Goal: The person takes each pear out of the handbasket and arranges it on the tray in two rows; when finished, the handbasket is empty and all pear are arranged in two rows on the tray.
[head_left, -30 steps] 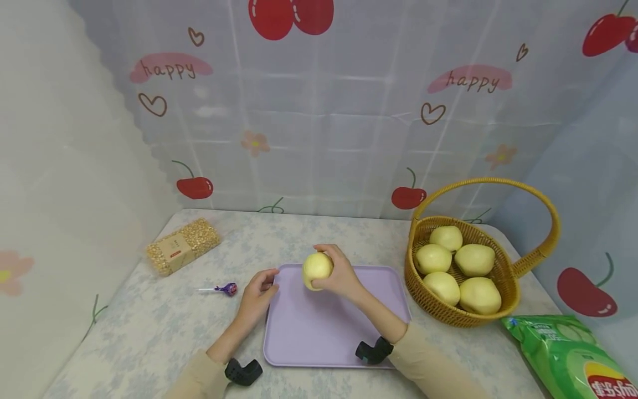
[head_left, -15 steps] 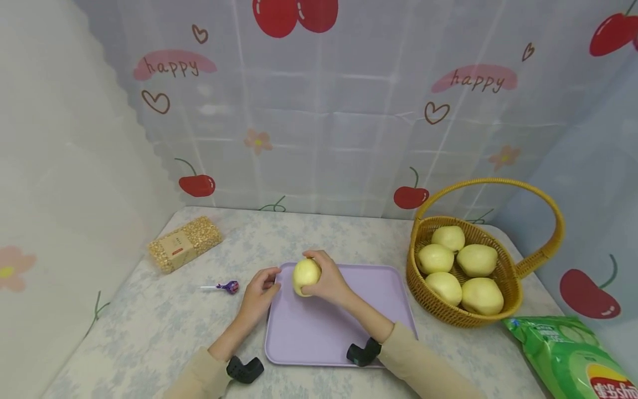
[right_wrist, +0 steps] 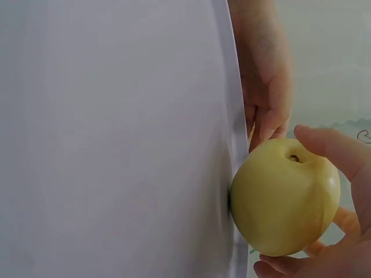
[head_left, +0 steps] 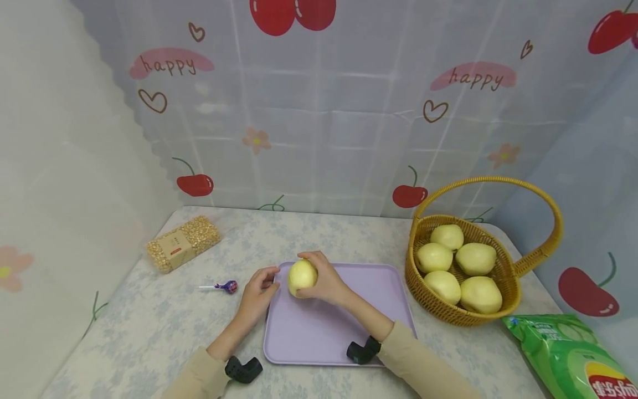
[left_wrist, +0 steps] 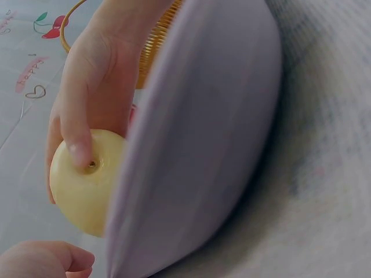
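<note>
Tray (head_left: 344,341): lilac, smooth, rectangular with rounded corners and a raised rim; the right forearm crosses above it and hides part of its near right side.
Yellow fruit (head_left: 301,279): at the tray's far left corner area; round, waxy, dimpled at one end; whether it touches the tray I cannot tell.
Right hand (head_left: 326,280): thumb and fingers wrapped round the yellow fruit.
Left hand (head_left: 258,291): relaxed, fingers loosely bent at the tray's left rim, just beside the fruit.
Wicker basket (head_left: 446,309): far right, woven, golden brown, tall arched handle; five pale yellow fruits (head_left: 476,259) inside.
Chip bag (head_left: 573,354): near right, green, glossy, crinkled.
Lollipop (head_left: 229,287): left of the left hand, purple wrapper, white stick.
Kernel pack (head_left: 184,244): far left, clear film, paper label, bumpy contents.
Tablecloth (head_left: 144,338): pale, blue-grey mottled pattern.
Curtain (head_left: 324,160): behind, creased, cherry-printed.
</note>
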Tool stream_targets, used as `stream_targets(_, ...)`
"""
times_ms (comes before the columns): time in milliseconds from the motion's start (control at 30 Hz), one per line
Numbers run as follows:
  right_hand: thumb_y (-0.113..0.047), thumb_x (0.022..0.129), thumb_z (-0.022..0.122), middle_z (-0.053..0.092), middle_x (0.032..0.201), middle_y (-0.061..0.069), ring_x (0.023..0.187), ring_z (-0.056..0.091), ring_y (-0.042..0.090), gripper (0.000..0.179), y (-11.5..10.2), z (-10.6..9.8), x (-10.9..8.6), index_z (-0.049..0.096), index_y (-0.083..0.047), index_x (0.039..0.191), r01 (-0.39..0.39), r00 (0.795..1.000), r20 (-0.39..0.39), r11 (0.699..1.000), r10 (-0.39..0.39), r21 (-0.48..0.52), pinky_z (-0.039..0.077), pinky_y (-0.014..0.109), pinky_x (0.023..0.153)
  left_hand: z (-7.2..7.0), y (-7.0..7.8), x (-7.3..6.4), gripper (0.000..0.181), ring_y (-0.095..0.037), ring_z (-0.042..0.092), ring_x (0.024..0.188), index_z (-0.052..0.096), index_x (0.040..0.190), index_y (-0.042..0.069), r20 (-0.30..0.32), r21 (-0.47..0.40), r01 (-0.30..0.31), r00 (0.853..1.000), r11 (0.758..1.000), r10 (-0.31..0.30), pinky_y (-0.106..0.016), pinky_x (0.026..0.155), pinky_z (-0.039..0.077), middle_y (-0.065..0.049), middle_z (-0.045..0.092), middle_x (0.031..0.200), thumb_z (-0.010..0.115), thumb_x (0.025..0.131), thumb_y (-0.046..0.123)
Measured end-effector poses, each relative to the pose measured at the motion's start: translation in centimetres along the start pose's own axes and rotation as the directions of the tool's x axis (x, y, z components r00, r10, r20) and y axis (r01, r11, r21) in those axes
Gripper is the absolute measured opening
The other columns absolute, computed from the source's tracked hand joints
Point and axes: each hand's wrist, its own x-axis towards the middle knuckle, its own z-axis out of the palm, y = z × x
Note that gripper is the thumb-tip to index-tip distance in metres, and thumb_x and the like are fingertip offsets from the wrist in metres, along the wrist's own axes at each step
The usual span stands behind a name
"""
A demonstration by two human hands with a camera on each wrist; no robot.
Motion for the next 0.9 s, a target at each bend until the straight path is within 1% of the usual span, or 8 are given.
stream_targets(133,-0.015,0.067,0.083,0.044,0.137,0.019,0.116,0.052,0.029,0.087,-0.3,-0.2,-0.3,0.04,-0.009,0.142,0.019,0.999,0.045,1.0,-0.019,-0.006,0.049,0.045,0.091,0.0,-0.2,0.0,0.032,-0.028,0.059,0.105,0.062,0.119,0.002,-0.01,0.005,-0.021,1.0,1.0,0.021,-0.021,0.085,0.049,-0.014,0.062,0.12,0.06,0.087,0.002)
stream_targets(267,-0.013,0.069,0.082,0.043,0.139,0.021,0.118,0.05,0.031,0.088,-0.5,-0.4,-0.5,0.037,-0.01,0.144,0.018,0.998,0.066,0.999,-0.02,0.031,0.048,0.047,0.092,0.0,-0.2,0.0,0.031,-0.029,0.059,0.105,0.062,0.119,0.001,-0.011,-0.001,-0.03,0.999,1.0,0.03,-0.021,0.085,0.049,-0.015,0.062,0.12,0.06,0.087,0.002)
stream_targets(467,-0.015,0.07,0.083,0.046,0.134,0.021,0.117,0.051,0.031,0.086,-0.2,-0.2,0.0,0.039,-0.007,0.143,-0.002,1.0,0.016,1.0,0.001,0.026,0.049,0.048,0.093,0.0,-0.1,0.0,0.031,-0.029,0.06,0.103,0.063,0.118,0.002,-0.021,0.002,-0.041,0.999,0.999,0.041,-0.021,0.084,0.049,-0.015,0.062,0.119,0.061,0.087,0.002)
stream_targets(567,-0.016,0.07,0.083,0.048,0.132,0.019,0.116,0.052,0.03,0.084,0.0,0.0,0.4,0.042,-0.005,0.141,-0.007,1.0,-0.002,1.0,0.007,0.013,0.049,0.047,0.093,0.0,0.1,-0.1,0.031,-0.029,0.06,0.104,0.062,0.118,0.001,-0.02,0.008,-0.029,0.999,1.0,0.03,-0.021,0.084,0.049,-0.014,0.062,0.12,0.061,0.087,0.001)
stream_targets(633,-0.016,0.07,0.083,0.048,0.132,0.018,0.116,0.052,0.03,0.083,-0.1,0.1,0.5,0.043,-0.005,0.141,-0.021,1.0,-0.005,1.0,0.021,0.016,0.049,0.047,0.094,0.0,0.5,-0.2,0.031,-0.03,0.059,0.105,0.061,0.118,0.0,-0.014,0.001,-0.019,1.0,1.0,0.019,-0.021,0.086,0.048,-0.016,0.061,0.121,0.06,0.088,0.0)
stream_targets(733,-0.016,0.069,0.084,0.048,0.132,0.017,0.116,0.053,0.03,0.083,-0.1,0.1,0.4,0.043,-0.006,0.141,-0.03,0.999,-0.01,0.999,0.031,0.028,0.049,0.047,0.093,-0.3,2.0,-0.6,0.03,-0.035,0.058,0.105,0.06,0.118,-0.005,0.0,-0.002,-0.019,1.0,1.0,0.019,-0.022,0.085,0.048,-0.021,0.06,0.12,0.058,0.088,-0.003)
stream_targets(867,-0.015,0.068,0.084,0.049,0.132,0.017,0.116,0.053,0.03,0.085,-0.1,0.1,0.3,0.043,-0.007,0.142,-0.026,1.0,-0.015,0.998,0.027,0.057,0.049,0.048,0.093,-0.8,4.0,-1.0,0.031,-0.039,0.057,0.106,0.058,0.118,-0.01,0.023,-0.006,0.005,1.0,1.0,-0.005,-0.024,0.086,0.049,-0.025,0.059,0.121,0.057,0.087,-0.004)
stream_targets(900,-0.015,0.068,0.084,0.05,0.132,0.017,0.117,0.053,0.03,0.085,-0.1,0.0,0.3,0.042,-0.007,0.142,-0.022,1.0,-0.015,0.998,0.023,0.063,0.049,0.048,0.093,-0.9,4.2,-1.0,0.032,-0.039,0.057,0.107,0.058,0.119,-0.009,0.027,-0.006,0.017,0.999,1.0,-0.016,-0.025,0.087,0.048,-0.025,0.058,0.122,0.057,0.087,-0.004)
